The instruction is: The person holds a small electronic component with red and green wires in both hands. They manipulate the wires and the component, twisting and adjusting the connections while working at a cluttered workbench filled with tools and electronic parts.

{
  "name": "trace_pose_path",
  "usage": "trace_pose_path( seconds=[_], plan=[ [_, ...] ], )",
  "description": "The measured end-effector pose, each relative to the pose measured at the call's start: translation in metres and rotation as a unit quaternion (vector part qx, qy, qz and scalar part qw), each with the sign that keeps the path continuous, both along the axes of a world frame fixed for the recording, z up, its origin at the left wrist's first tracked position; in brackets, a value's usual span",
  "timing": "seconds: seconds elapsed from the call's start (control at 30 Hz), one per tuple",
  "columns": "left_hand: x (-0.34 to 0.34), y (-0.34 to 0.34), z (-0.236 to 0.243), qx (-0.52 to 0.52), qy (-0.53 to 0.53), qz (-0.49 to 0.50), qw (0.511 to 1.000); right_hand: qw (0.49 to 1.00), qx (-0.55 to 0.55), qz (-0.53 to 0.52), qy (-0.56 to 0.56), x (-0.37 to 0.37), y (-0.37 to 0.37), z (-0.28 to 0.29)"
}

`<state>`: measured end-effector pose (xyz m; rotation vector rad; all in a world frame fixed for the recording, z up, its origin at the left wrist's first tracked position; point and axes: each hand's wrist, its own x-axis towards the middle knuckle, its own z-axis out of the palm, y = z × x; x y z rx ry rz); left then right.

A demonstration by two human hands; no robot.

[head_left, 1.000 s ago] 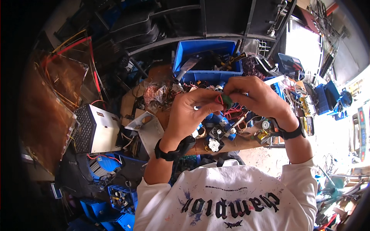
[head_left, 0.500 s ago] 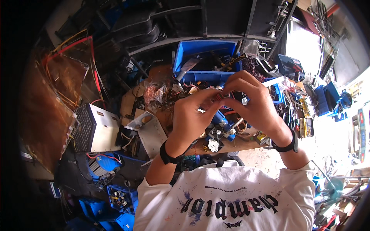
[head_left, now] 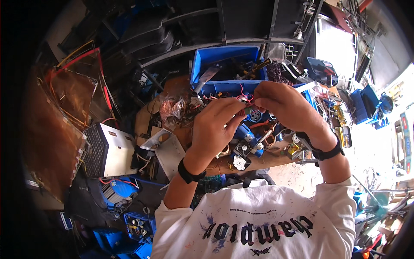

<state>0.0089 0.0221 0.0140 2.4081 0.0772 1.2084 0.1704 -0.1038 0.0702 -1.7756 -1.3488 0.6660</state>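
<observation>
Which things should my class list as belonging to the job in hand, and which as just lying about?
Apparently in use:
red wires, in the left grip
right grip, close by, its hold unclear

Apparently lying about:
blue bin
clear plastic bag
white round part
black-and-white box

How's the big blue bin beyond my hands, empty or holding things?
Holding things: yellow and dark items show inside the blue bin. How full, I can't tell.

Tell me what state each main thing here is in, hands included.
Left hand: pinching red wire
Right hand: fingers curled beside the wire, grip hidden
Red wire: bunched
Blue bin: open, tools inside
Clear plastic bag: crumpled
Black wristbands: worn, one per wrist
</observation>
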Motion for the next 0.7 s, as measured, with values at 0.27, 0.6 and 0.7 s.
trace_pose_path(
  seconds=[0.27, 0.6, 0.7],
  plan=[
    [-0.004, 0.005, 0.006, -0.007, 0.017, -0.054, 0.998, 0.991, 0.001, 0.042, 0.125, 0.007, 0.006, 0.000],
    [-0.012, 0.009, 0.004, -0.175, 0.060, -0.100, 0.978, 0.985, 0.045, 0.094, 0.136, 0.023, 0.003, -0.004],
    [-0.013, 0.010, -0.002, -0.202, 0.051, -0.108, 0.972, 0.993, 0.040, 0.061, 0.096, 0.017, 0.008, -0.002]
  ],
)
